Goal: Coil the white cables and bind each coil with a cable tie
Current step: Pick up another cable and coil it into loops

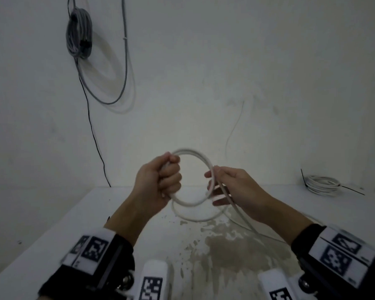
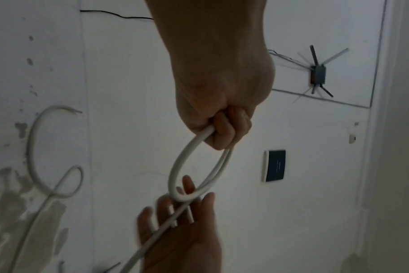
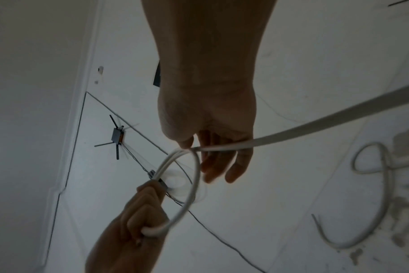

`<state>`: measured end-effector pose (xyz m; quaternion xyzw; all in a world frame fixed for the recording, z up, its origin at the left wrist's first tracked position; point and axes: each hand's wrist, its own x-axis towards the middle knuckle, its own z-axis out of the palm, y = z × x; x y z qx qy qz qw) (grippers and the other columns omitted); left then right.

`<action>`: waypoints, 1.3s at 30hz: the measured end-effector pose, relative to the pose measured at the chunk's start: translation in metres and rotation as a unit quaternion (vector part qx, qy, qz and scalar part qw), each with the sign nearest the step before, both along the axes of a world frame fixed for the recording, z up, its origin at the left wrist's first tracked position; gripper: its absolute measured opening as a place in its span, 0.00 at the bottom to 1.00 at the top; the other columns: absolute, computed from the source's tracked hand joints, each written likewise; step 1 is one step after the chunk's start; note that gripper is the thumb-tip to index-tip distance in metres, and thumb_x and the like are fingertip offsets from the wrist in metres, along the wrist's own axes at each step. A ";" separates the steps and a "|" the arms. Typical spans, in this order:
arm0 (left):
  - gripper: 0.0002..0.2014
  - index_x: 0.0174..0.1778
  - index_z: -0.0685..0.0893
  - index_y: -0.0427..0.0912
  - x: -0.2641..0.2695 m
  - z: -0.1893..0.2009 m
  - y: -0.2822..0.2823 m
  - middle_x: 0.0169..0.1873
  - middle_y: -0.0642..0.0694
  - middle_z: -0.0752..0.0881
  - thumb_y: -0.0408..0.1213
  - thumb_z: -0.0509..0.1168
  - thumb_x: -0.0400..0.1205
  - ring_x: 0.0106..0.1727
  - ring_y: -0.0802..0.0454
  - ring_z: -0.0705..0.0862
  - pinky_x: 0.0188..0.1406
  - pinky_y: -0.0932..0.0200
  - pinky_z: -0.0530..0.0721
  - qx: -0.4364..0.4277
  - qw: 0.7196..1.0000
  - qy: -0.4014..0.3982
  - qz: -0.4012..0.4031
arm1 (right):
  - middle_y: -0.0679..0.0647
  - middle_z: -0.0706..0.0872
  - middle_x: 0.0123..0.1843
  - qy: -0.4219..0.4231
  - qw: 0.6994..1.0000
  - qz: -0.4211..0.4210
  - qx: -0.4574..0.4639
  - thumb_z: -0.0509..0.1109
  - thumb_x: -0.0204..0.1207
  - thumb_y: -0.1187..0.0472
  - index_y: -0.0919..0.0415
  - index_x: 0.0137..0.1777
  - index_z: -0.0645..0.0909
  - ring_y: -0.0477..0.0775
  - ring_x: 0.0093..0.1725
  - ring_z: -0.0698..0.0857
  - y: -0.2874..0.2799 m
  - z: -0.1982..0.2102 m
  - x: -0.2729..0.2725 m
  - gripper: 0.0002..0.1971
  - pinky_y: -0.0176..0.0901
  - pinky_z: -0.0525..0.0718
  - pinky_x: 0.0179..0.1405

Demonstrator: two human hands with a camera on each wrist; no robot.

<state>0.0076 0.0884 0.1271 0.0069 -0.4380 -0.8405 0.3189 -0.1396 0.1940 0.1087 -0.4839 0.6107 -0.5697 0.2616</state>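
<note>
My left hand [image 1: 169,176] is a fist that grips the left side of a small coil of white cable [image 1: 206,161], held upright above the table. The coil's right side lies across the straight, spread fingers of my right hand [image 1: 214,187], under the thumb. From there the loose cable [image 1: 243,219] trails down to the right onto the table. The left wrist view shows the fist [image 2: 222,129] on the coil [image 2: 175,166] and the right hand [image 2: 180,221] flat beneath it. In the right wrist view the cable [image 3: 339,114] runs in taut under my thumb.
A finished white coil [image 1: 322,184] bound with a black tie lies at the table's back right. More loose white cable [image 1: 195,218] curls on the stained white table [image 1: 52,234] below my hands. A grey cable bundle [image 1: 79,33] hangs on the wall.
</note>
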 end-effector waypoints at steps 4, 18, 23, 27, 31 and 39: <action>0.16 0.31 0.69 0.45 0.006 0.016 -0.017 0.12 0.54 0.64 0.40 0.46 0.85 0.09 0.59 0.59 0.10 0.67 0.55 0.040 0.994 0.090 0.046 | 0.55 0.80 0.34 0.055 0.997 -0.002 0.059 0.55 0.85 0.56 0.58 0.54 0.78 0.52 0.29 0.85 0.009 -0.026 -0.009 0.11 0.41 0.81 0.24; 0.06 0.47 0.64 0.51 -0.022 -0.013 0.021 0.52 0.44 0.81 0.35 0.48 0.88 0.33 0.47 0.87 0.35 0.54 0.89 -0.466 0.813 -0.127 0.324 | 0.54 0.86 0.35 0.605 0.792 -0.030 -0.080 0.61 0.76 0.58 0.59 0.63 0.82 0.54 0.25 0.80 0.008 -0.058 0.002 0.18 0.43 0.78 0.22; 0.11 0.56 0.66 0.41 -0.022 -0.034 0.011 0.36 0.43 0.83 0.45 0.46 0.87 0.31 0.42 0.84 0.32 0.45 0.85 -0.684 0.581 -0.304 0.318 | 0.52 0.84 0.27 0.678 0.719 -0.068 -0.136 0.57 0.76 0.59 0.61 0.43 0.81 0.51 0.16 0.76 0.004 -0.055 -0.001 0.12 0.43 0.76 0.11; 0.09 0.54 0.63 0.42 -0.016 -0.041 -0.001 0.30 0.51 0.79 0.44 0.45 0.88 0.23 0.50 0.78 0.25 0.57 0.80 -0.750 0.446 -0.360 0.328 | 0.52 0.82 0.26 0.668 0.725 -0.082 -0.149 0.58 0.78 0.49 0.60 0.42 0.81 0.53 0.16 0.76 0.005 -0.054 -0.025 0.16 0.42 0.77 0.11; 0.10 0.54 0.65 0.40 -0.011 -0.043 -0.011 0.26 0.54 0.72 0.43 0.45 0.88 0.21 0.51 0.74 0.21 0.59 0.74 -0.739 0.434 -0.379 0.349 | 0.52 0.81 0.26 0.635 0.749 -0.103 -0.157 0.57 0.79 0.49 0.58 0.45 0.84 0.54 0.17 0.76 0.006 -0.058 -0.038 0.17 0.46 0.78 0.11; 0.09 0.55 0.63 0.43 -0.024 -0.050 0.006 0.30 0.51 0.79 0.45 0.45 0.88 0.28 0.47 0.82 0.30 0.50 0.84 -0.718 0.493 -0.371 0.322 | 0.51 0.79 0.24 0.653 0.717 -0.155 -0.189 0.56 0.80 0.51 0.59 0.41 0.84 0.51 0.15 0.72 -0.004 -0.051 -0.021 0.18 0.35 0.68 0.11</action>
